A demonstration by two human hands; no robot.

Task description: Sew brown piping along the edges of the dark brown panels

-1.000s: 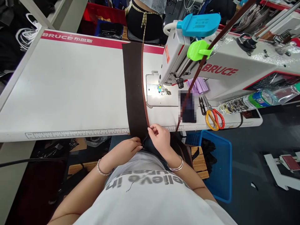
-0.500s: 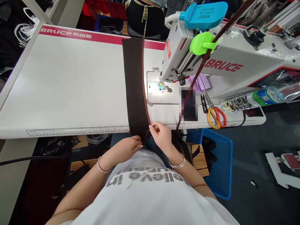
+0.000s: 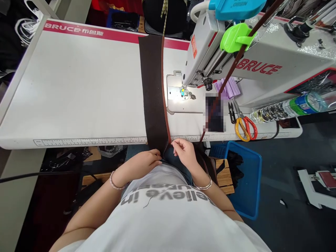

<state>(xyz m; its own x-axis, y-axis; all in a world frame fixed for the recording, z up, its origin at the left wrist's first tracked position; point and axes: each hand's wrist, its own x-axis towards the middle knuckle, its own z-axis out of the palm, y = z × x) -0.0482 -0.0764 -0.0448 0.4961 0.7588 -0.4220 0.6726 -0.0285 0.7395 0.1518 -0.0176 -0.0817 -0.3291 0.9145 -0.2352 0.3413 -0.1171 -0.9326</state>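
Note:
A long dark brown strip point(image 3: 155, 87), which looks like leather or fabric, lies across the sewing table and hangs over its front edge. Reddish-brown piping point(image 3: 166, 113) runs along its right side. My right hand point(image 3: 185, 153) pinches the piped edge just below the table's front edge. Beside it, my left hand point(image 3: 144, 163) is closed at the hanging part of the strip, its fingertips partly out of sight. To the strip's right is the sewing machine's metal needle plate point(image 3: 174, 101), lit under the machine head point(image 3: 201, 45).
Orange-and-red-handled scissors point(image 3: 246, 128), black thread snips point(image 3: 231, 112) and a plastic bottle point(image 3: 286, 106) lie on the right. A thin reddish-brown strip point(image 3: 228, 77) slants down in front of the machine. A blue basket point(image 3: 246, 189) stands below right. Across the table, a person point(image 3: 165, 17) is partly visible.
The view has shifted a little, so the table and machine appear slightly farther right and higher. Both hands stay at nearly the same place on the strip.

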